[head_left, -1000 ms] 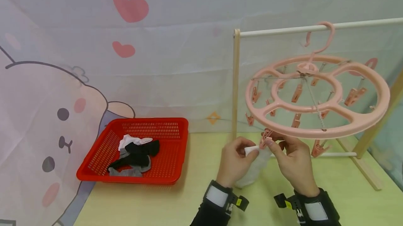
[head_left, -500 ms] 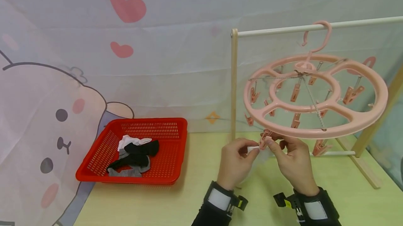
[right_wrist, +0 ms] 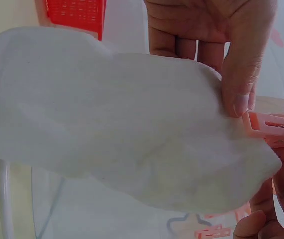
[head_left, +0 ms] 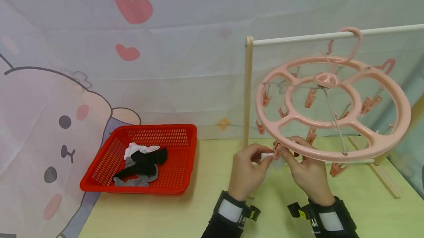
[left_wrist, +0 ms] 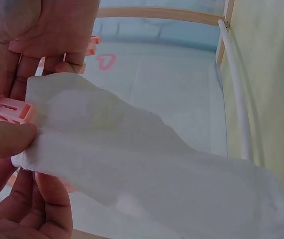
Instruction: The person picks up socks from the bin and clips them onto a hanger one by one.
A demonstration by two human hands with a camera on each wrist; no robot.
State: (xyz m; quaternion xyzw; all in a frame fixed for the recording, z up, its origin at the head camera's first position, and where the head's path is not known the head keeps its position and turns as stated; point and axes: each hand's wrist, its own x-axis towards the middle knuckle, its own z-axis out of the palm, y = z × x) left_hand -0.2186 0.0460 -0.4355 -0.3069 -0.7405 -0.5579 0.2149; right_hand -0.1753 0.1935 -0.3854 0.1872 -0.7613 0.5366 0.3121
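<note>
White, black and gray clothes (head_left: 142, 164) are piled in red basket (head_left: 132, 189), set on table (head_left: 149, 216) before printed curtain (head_left: 198, 53). Under pink hanger's (head_left: 384, 142) rim, white sock (left_wrist: 132, 139) is pinched by left hand (head_left: 246, 171), clothespin (left_wrist: 11, 110) at its edge by right hand (head_left: 311, 175).

Near the tabletop's (head_left: 132, 214) back edge, right of its middle, the left hand (head_left: 246, 173) pinches a white cloth (head_left: 266, 155), and the right hand (head_left: 309, 175) grips a pink clip (head_left: 276, 151) at the cloth's end. Above, a tilted pink hanger (head_left: 327, 79) with more clips hooks over the rail (head_left: 298, 39) of a stand (head_left: 247, 94) toward the right edge. At the back left corner, a red basket (head_left: 132, 190) holds black, grey and white clothes (head_left: 142, 162).
</note>
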